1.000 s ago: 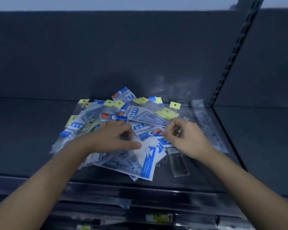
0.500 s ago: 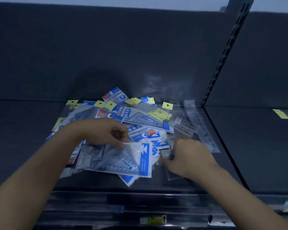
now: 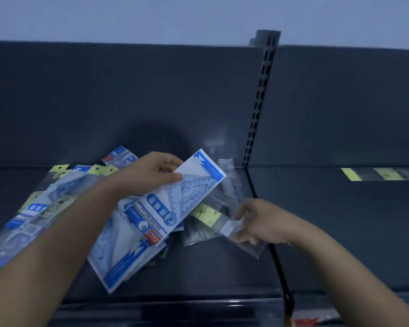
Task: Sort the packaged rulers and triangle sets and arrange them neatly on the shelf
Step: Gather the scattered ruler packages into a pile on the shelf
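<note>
The left hand (image 3: 155, 169) has lifted a triangle set pack (image 3: 172, 204) off the shelf pile (image 3: 38, 208), pinching its top, and the right hand (image 3: 260, 223) pinches a clear ruler pack (image 3: 210, 219) pulled aside, so sorting begins.

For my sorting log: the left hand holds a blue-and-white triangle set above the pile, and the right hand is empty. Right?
Not quite. The head view shows the right hand pinching a clear ruler pack, not empty. The left hand does hold the blue-and-white triangle set above the pile.
</note>
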